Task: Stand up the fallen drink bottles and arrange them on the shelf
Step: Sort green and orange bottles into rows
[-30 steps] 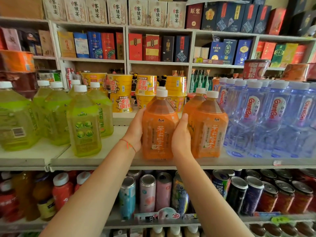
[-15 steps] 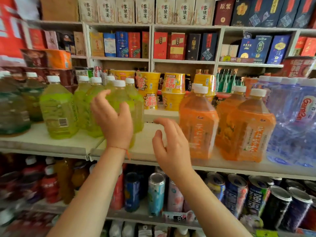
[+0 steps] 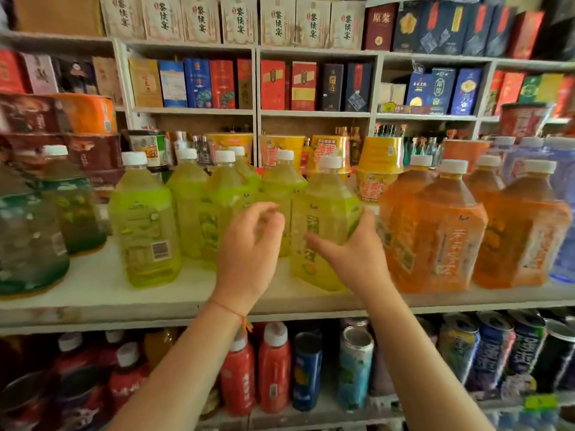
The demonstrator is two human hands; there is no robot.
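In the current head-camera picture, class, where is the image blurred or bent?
Head view: motion blur smears the dark green bottles at far left and the water bottles at far right; the shelf edge bows from the wide-angle lens; the centre boxes stay fairly sharp.

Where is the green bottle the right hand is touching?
Head view, centre: the green bottle stands on the shelf, just left of the orange bottles, right hand on it.

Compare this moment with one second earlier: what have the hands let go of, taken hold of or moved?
Both hands released the front orange tea bottle and moved left. The right hand now grips a green tea bottle standing beside the orange ones; the left hand hovers, fingers loosely curled, holding nothing. The orange bottles and the other green bottles stayed upright on the shelf.
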